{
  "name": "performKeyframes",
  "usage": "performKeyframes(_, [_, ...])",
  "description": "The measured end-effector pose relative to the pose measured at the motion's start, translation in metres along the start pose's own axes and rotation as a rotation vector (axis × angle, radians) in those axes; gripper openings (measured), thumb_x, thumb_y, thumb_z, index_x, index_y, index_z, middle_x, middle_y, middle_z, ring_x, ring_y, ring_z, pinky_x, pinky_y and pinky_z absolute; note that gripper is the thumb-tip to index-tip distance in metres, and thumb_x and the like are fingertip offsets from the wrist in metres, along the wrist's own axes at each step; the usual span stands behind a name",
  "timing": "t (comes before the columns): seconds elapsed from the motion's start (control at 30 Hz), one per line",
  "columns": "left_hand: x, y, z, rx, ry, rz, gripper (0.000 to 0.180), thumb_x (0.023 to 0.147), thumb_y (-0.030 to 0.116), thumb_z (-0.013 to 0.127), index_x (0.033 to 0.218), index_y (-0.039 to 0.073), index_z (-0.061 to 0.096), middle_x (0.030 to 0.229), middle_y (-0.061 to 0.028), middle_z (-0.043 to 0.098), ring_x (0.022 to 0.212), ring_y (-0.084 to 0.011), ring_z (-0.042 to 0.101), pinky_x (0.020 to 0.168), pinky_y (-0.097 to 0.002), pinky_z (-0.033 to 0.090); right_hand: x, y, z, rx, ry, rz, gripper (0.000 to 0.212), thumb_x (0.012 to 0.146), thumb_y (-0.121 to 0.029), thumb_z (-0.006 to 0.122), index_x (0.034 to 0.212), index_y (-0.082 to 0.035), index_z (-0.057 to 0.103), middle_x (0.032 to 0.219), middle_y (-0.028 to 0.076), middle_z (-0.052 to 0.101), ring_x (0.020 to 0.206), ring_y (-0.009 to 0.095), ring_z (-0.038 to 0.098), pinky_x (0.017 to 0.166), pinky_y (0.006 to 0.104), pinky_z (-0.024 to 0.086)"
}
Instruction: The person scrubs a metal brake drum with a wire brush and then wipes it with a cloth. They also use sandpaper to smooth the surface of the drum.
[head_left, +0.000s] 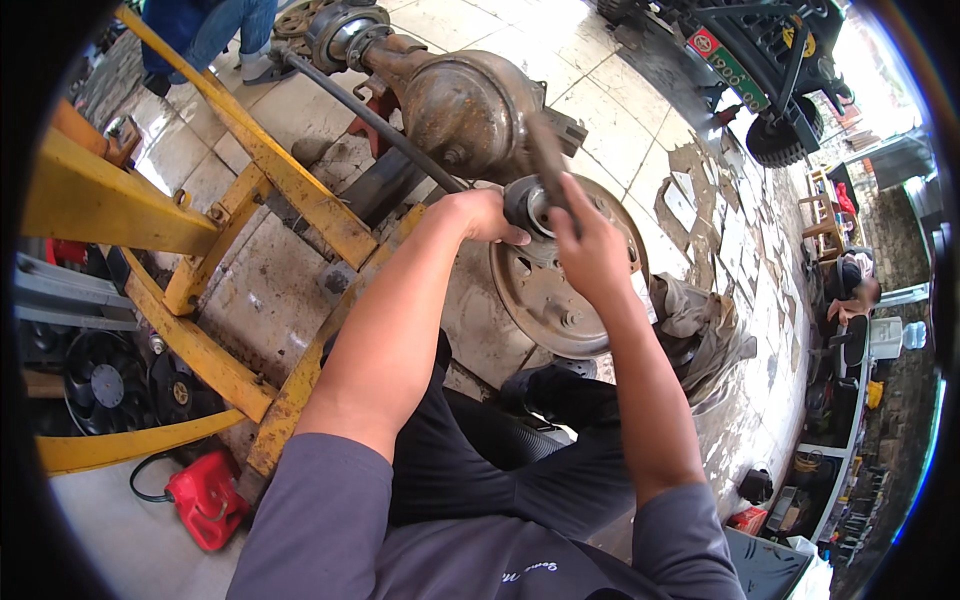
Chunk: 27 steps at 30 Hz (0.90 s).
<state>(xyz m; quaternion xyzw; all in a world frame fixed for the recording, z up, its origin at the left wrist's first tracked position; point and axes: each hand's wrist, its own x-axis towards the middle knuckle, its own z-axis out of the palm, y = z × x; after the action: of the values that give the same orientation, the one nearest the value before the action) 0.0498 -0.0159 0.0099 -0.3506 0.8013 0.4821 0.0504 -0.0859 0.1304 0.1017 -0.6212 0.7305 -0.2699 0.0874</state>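
My left hand (485,216) is closed against the side of a short cylindrical metal hub (522,203), its thumb along the lower rim. The hub sits at the middle of a rusty round brake plate (570,315), on the end of an axle. My right hand (595,250) is wrapped round a brown, rusty bar-like tool (545,150), which slants up over the hub; its blurred far end does not show its exact kind. Just beyond is the rusty, rounded differential housing (465,105). The right hand and tool cover part of the hub.
A yellow steel frame (250,165) stands on my left, with a red fuel can (207,500) near it. Grey cloth (690,310) lies right of the plate. Broken tiles (680,205) litter the floor. A vehicle (770,60) stands far right; one person (225,35) stands far left, another (855,285) far right.
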Motion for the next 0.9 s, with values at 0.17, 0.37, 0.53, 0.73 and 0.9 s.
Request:
performKeyframes(0.17, [-0.007,0.021,0.003,-0.015,0.017,-0.124,0.087,0.078,0.036,0.088,0.146,0.001,0.047,0.141,-0.0198,0.06,0.135,-0.0313,0.054,0.113,-0.0374,0.041,-0.081,0.018,-0.044,0.047,-0.016,0.071,0.049,0.099,-0.018,0.061,0.147,-0.009,0.053,0.114,0.029,0.07,0.105,0.039,0.071,0.092,0.0411,0.053])
performKeyframes(0.37, [0.009,0.012,0.004,0.03,-0.05,-0.043,0.075,0.079,0.033,0.087,0.14,0.003,0.055,0.132,-0.0183,0.067,0.124,-0.0307,0.062,0.107,-0.038,0.046,-0.022,0.01,0.006,-0.104,-0.059,-0.001,0.05,0.097,-0.026,0.062,0.146,-0.018,0.055,0.09,0.025,0.068,0.085,0.045,0.066,0.079,0.0496,0.052])
performKeyframes(0.53, [-0.008,0.018,-0.002,-0.042,-0.007,-0.024,0.068,0.081,0.031,0.086,0.137,0.005,0.058,0.13,-0.016,0.068,0.119,-0.0292,0.064,0.104,-0.0382,0.048,0.018,0.011,-0.011,-0.09,-0.021,0.078,0.048,0.098,-0.026,0.061,0.145,-0.018,0.056,0.103,0.027,0.07,0.094,0.044,0.068,0.083,0.049,0.053])
performKeyframes(0.73, [-0.006,0.026,0.001,0.009,-0.002,-0.097,0.089,0.078,0.036,0.087,0.146,-0.003,0.044,0.14,-0.0227,0.06,0.131,-0.0334,0.057,0.112,-0.0391,0.043,-0.076,0.03,-0.032,0.047,0.015,-0.089,0.053,0.096,-0.016,0.066,0.147,-0.02,0.055,0.101,0.028,0.069,0.091,0.041,0.069,0.083,0.0441,0.053])
performKeyframes(0.9, [-0.002,0.023,0.0,0.037,0.001,-0.076,0.083,0.077,0.035,0.088,0.143,0.001,0.052,0.137,-0.0216,0.062,0.131,-0.0335,0.057,0.111,-0.0385,0.044,-0.004,0.034,0.003,-0.163,0.016,-0.037,0.048,0.097,-0.024,0.063,0.144,-0.018,0.057,0.091,0.026,0.069,0.085,0.046,0.067,0.078,0.0509,0.052])
